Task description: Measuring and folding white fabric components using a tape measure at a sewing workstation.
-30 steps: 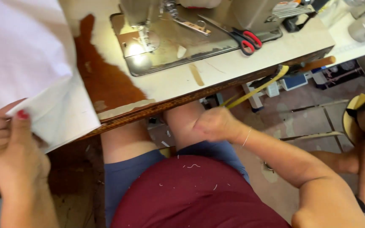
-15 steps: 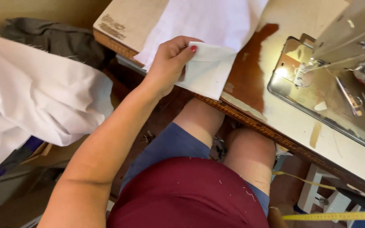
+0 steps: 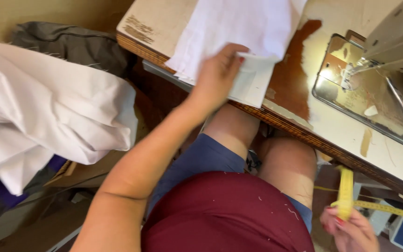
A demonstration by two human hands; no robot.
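1. Yellow measuring tape [image 3: 346,193] is gripped in the right hand [image 3: 350,228] at the near right, below the table edge; one strand rises toward the table, another runs off to the right.
2. Maroon shirt [image 3: 225,214] and blue shorts [image 3: 201,156] fill the near centre, with bare knees under the table.
3. Left of the knees lies a large heap of white cloth [image 3: 43,116], with a grey bag [image 3: 71,44] beyond it.
4. Farther off, the left hand [image 3: 218,74] pinches the corner of a white fabric piece [image 3: 239,32] at the edge of the worn wooden table [image 3: 332,126].
5. At the far right stands a sewing machine [image 3: 374,79] on a shiny metal plate.
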